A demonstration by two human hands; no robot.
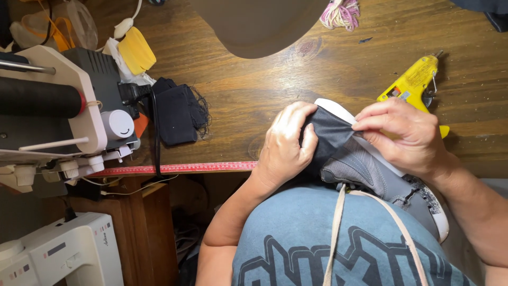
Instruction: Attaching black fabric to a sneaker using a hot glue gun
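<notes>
My left hand (286, 145) and right hand (407, 135) both pinch the dark cloth (329, 132) tight over the grey shoe's (370, 172) toe, just beside the yellow glue gun (413, 82)

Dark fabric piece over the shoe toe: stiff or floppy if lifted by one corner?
Likely floppy: the dark fabric piece creases and wraps over the shoe where the left hand presses it. Probably light, since the right hand pinches its edge with just fingertips. Unlikely to roll.

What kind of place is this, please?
Probably a home sewing or shoe-repair workbench: a sewing machine, a yellow glue gun on the wooden table, and a grey shoe in both hands.
</notes>
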